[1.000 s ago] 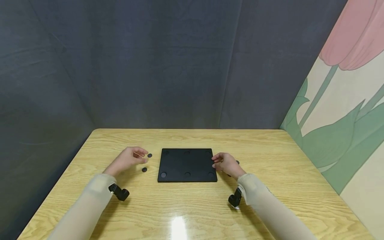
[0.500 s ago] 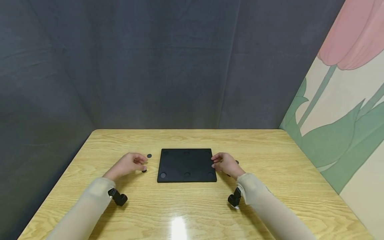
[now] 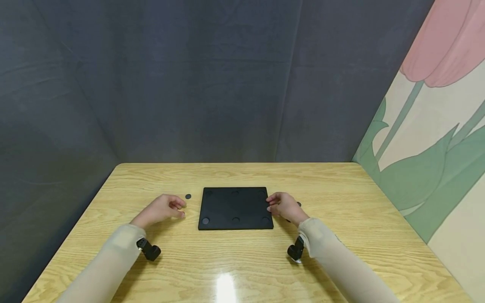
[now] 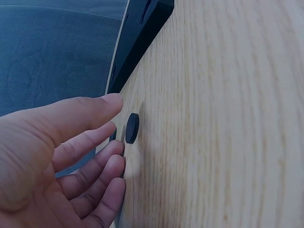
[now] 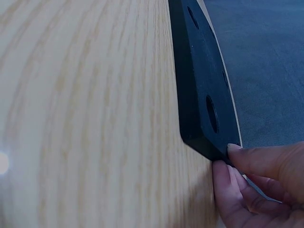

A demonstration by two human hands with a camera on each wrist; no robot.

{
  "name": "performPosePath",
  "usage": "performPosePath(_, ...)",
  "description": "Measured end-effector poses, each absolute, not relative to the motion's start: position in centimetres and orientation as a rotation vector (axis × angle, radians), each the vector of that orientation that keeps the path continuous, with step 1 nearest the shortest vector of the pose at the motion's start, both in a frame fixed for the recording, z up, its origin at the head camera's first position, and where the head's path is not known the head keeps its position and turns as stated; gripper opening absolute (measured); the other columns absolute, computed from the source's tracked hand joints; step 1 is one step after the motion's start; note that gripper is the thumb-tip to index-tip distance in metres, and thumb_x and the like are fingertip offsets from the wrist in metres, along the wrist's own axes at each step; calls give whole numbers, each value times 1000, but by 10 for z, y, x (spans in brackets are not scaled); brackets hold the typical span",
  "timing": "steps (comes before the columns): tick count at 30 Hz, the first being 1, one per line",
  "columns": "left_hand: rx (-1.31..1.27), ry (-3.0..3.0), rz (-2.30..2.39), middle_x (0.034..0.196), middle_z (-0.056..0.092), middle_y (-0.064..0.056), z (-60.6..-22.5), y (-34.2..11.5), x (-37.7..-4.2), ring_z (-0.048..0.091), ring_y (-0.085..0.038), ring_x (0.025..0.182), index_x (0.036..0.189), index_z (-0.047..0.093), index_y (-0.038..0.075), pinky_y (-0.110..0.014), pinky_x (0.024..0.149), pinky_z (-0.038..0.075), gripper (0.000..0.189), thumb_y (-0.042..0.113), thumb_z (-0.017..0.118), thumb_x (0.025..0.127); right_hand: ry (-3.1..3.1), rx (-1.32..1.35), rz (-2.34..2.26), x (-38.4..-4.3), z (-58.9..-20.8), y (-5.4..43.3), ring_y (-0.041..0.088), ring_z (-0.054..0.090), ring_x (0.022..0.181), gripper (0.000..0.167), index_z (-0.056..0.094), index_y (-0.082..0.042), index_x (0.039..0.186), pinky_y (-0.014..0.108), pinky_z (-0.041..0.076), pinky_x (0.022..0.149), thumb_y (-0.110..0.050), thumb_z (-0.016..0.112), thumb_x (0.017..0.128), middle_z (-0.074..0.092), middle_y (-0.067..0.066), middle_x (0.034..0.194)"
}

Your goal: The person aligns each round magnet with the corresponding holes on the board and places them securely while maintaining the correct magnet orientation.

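A black rectangular board (image 3: 235,206) with round recesses lies on the table; a dark grey disc (image 3: 206,221) sits in its near left recess. My right hand (image 3: 286,208) pinches the board's right edge, its thumb at the top face in the right wrist view. Left of the board, my left hand (image 3: 163,209) hovers with loosely bent fingers around a small black disc (image 4: 132,128) on the table. In the left wrist view its thumb and fingers are apart from that disc, which the hand hides in the head view. Another loose disc (image 3: 188,196) lies just beyond the fingers.
Dark discs (image 3: 299,204) lie partly hidden behind the right hand. The wooden table (image 3: 242,261) runs back to a dark curtain (image 3: 204,84). A wall painted with tulips (image 3: 435,168) stands at the right. Each wrist wears a small black camera (image 3: 150,249).
My left hand has come nearer and lower, from beside the far loose disc to over the near one, which it now covers in the head view. My right hand has stayed at the board's edge.
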State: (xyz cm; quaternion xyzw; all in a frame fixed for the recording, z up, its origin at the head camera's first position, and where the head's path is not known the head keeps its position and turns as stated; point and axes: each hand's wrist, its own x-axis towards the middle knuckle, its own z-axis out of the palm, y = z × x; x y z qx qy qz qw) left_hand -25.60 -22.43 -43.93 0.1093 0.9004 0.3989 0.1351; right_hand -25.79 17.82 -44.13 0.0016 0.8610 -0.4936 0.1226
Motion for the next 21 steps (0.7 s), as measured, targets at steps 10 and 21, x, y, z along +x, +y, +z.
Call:
performPosePath(10, 305, 2613, 1137, 94, 62, -5, -439, -224, -254, 52, -18, 85, 109, 67, 1, -32, 77, 45, 34, 11, 78, 79, 2511, 25, -1450, -259, -442, 178, 21, 63, 86, 26, 60, 3, 112, 32, 56, 77, 8, 64, 87, 58, 17, 104)
performPosePath(21, 254, 2650, 1094, 87, 59, -4, -441, -221, -252, 51, -18, 80, 100, 69, 2, -31, 73, 45, 22, 4, 77, 79, 2503, 20, -1449, -260, -443, 179, 21, 63, 87, 26, 60, 3, 113, 31, 56, 77, 7, 64, 87, 58, 17, 106)
